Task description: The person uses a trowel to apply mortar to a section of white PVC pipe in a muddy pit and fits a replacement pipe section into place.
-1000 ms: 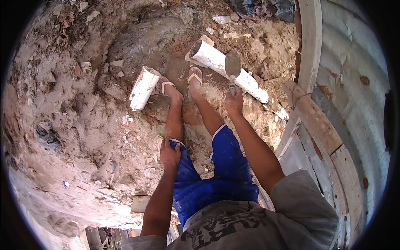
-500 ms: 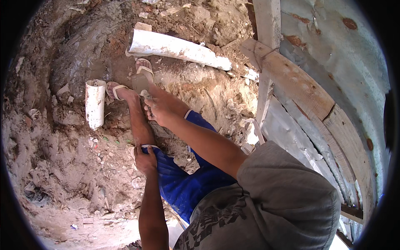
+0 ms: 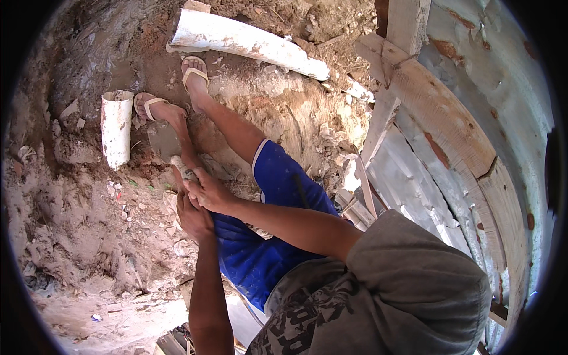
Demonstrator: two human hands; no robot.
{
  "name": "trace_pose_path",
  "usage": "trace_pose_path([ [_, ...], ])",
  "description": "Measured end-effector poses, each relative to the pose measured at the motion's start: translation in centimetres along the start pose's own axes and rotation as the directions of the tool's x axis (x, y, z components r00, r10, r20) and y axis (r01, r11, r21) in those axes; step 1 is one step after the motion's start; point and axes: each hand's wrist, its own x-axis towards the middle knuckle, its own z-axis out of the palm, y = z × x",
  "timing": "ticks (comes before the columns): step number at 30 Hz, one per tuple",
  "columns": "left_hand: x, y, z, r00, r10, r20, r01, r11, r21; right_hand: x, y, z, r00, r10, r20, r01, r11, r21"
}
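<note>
A trowel with a flat grey blade is in my right hand, whose fingers wrap round its pale, dirty handle. The blade hangs in front of my left shin, over the muddy ground. My left hand lies at my left knee, right against the right hand, holding nothing that I can see. Its fingers reach forward but are partly covered by the right hand. Just left of my sandalled feet, a short white pipe stands in the soil. A longer white pipe, smeared with mud, lies beyond my feet.
Uneven, muddy soil with rubble and scraps surrounds me. Along the right side runs a wall of rusty metal sheets with wooden planks and an upright post. Broken boards lie at its foot.
My right hand has brought the trowel left and nearer to my body, beside the left knee. The left hand has shifted forward from the knee to meet it. My view has tilted slightly.
</note>
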Motion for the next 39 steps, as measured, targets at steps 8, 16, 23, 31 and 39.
trace_pose_path([
  [8,0.1,-0.5,0.5,1.000,-0.008,-0.007,0.007,0.991,-0.136,-0.1,2.6,0.3,0.986,-0.094,-0.141,0.077,0.990,-0.120],
  [16,-0.3,-0.9,0.7,0.996,0.048,-0.079,-0.056,0.992,-0.113,4.7,0.7,-4.0,0.929,0.361,-0.078,-0.343,0.922,0.177],
  [23,-0.3,-0.3,-0.1,0.998,-0.004,-0.068,-0.002,0.995,-0.096,14.6,-2.0,-7.7,0.899,0.324,-0.294,-0.259,0.935,0.241],
  [31,-0.8,-0.2,0.0,0.997,-0.038,-0.065,0.033,0.997,-0.075,19.5,-4.2,-5.6,0.845,0.347,-0.407,-0.269,0.933,0.238],
  [39,-0.1,-0.3,-0.2,0.997,-0.041,-0.066,0.033,0.994,-0.105,22.1,-7.3,-5.7,0.875,0.387,-0.290,-0.354,0.921,0.161],
])
